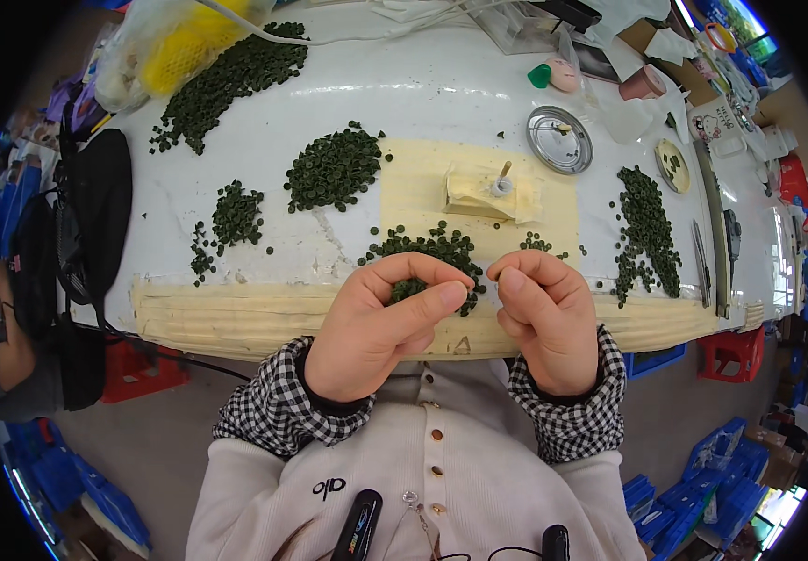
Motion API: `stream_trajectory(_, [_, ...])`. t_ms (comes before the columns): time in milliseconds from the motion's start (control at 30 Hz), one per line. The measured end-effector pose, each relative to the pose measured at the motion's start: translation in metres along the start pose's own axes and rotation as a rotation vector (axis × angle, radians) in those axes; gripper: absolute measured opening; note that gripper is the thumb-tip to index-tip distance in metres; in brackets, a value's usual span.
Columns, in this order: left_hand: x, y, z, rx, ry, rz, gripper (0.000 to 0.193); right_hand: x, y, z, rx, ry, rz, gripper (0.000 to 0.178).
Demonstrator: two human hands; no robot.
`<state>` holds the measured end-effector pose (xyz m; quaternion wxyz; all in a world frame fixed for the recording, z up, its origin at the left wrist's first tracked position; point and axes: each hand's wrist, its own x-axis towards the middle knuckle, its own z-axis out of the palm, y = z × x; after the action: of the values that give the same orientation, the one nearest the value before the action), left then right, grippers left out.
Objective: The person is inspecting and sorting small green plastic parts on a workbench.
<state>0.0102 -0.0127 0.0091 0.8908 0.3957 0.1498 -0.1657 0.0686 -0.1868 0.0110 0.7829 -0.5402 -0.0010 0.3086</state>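
My left hand [373,323] and my right hand [550,318] are raised close together over the table's front edge. Thumb and forefinger are pinched on each; whatever sits at the tips is too small to make out. Just behind the left fingers lies a pile of small dark green round pieces [436,245], partly hidden by that hand. Beyond the hands, a tape-wrapped block [464,194] with a short upright peg [505,172] rests on a yellowish sheet [413,173]. A few loose green pieces [535,241] lie near the right fingertips.
More green pieces form heaps at the left [334,168], far left [235,79] and right [647,229]. A round metal lid [559,140] and a small cream dish [673,166] stand at the right. Tweezers [701,262] lie near the right edge. A black bag [105,206] hangs at the left.
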Motion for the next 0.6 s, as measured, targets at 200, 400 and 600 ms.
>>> stream_trajectory(200, [0.0005, -0.0013, -0.0005, -0.004, -0.003, 0.007, 0.011, -0.0005, 0.0019, 0.0024, -0.117, 0.034, -0.088, 0.013])
stream_trajectory(400, [0.0017, -0.0038, 0.0006, -0.024, -0.041, 0.002, 0.015, -0.0054, 0.0021, 0.0041, -0.318, 0.053, -0.231, 0.012])
stream_trajectory(600, [0.0030, -0.0093, -0.0005, -0.171, -0.074, -0.022, 0.013, -0.0074, 0.0083, 0.0094, -0.654, 0.116, -0.518, 0.013])
